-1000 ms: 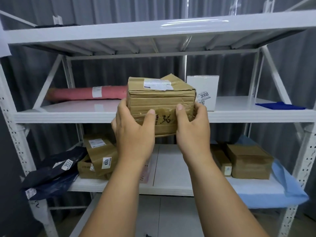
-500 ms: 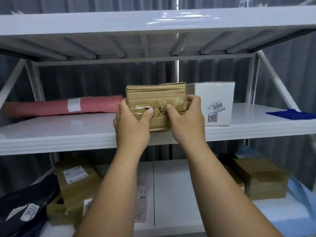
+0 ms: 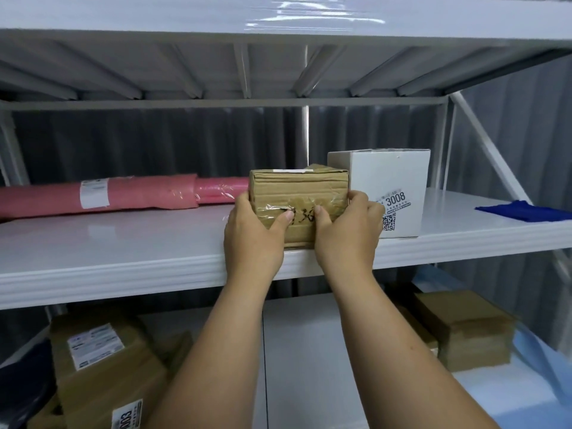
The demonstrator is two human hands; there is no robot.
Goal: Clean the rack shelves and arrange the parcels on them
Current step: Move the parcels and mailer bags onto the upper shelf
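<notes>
Closest to the camera, on the lower shelf (image 3: 309, 351), there's a brown carton with the 003 sticker (image 3: 102, 373) on the left and two more cardboard boxes (image 3: 473, 332) on the right, so plenty of parcels still waiting down there.

Up from that, both forearms reach to the middle shelf (image 3: 123, 264). The left hand (image 3: 252, 235) and right hand (image 3: 346, 233) each grip a side of the taped cardboard box (image 3: 298, 205), thumbs pressed on its front face, fingers wrapped round the ends. A second ago that box was held in the air in front of the rack; half a second ago it was just reaching the edge. Now its bottom looks to be sitting on the middle shelf near the front lip, just beside the white 3008 box (image 3: 393, 193), maybe touching it, can't quite tell.

So I'd say this parcel is basically placed, it just needs letting go or a nudge back.

Further back: the pink wrapped roll (image 3: 102, 196) lying along the left, and a blue cloth (image 3: 523, 210) at the far right.
</notes>
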